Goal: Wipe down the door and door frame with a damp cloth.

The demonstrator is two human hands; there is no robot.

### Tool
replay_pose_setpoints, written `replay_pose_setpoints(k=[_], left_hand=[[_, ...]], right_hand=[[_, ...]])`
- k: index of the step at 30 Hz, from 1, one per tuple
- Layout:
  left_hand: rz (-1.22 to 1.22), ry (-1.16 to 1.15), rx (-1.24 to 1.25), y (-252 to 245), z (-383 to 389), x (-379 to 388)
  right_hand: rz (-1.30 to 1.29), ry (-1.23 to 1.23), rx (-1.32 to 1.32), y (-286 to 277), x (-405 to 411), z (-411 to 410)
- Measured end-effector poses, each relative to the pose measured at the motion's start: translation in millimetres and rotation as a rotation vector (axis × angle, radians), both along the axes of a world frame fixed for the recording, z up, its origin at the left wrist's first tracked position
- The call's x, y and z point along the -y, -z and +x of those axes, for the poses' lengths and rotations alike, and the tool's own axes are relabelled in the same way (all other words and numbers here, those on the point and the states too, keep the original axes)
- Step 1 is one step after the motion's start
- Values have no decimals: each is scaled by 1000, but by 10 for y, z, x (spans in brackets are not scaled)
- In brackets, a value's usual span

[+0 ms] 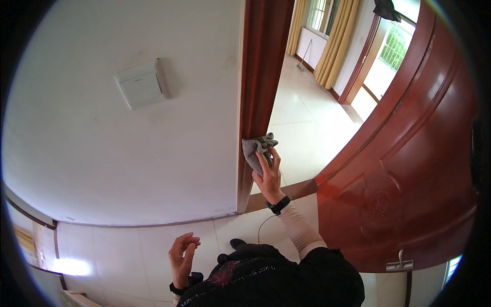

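Observation:
A bunched grey cloth (253, 155) is in my right hand (270, 178), pressed against the dark red wooden door frame (261, 76). My fingers spread over the cloth's near side. My left hand (182, 255) hangs in front of my body at the lower middle, fingers slightly curled and apart, with nothing in it. Both wrists wear black bands. To the right of my right arm stands the open reddish-brown wooden door (383, 184), with carved panels and a metal lever handle (400, 263).
A white wall switch (140, 86) sits on the pale wall (184, 161) to the left. Past the doorway sill (299, 188) lies a tiled room with yellow curtains (337, 46) and a long-handled broom (305, 57). A thin cable (261, 228) runs over the floor near my foot. Something black (386, 9) hangs over the door's top.

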State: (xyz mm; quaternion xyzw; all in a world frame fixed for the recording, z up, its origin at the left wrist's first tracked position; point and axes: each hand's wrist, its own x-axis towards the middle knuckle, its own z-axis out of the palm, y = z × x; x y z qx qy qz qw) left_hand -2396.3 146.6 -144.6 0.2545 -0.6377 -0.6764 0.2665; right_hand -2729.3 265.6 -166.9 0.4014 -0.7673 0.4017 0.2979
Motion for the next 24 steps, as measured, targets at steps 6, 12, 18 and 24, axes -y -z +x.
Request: replay_pose_setpoints(k=[6,12,18,24], left_hand=[[-22,-6,-19,19,-24,54],[-37,-27,33,161,28,41],[-34,6,37,113,-71,60],[-38,41,47,124,-190,113]], right_hand=[[-193,-15,-150,-776,247,-217],[-289,-13,-305,-1506,386,-312],[-211,56,-311,-1168,294,-293],[-146,45,-233,-861,224,-209]])
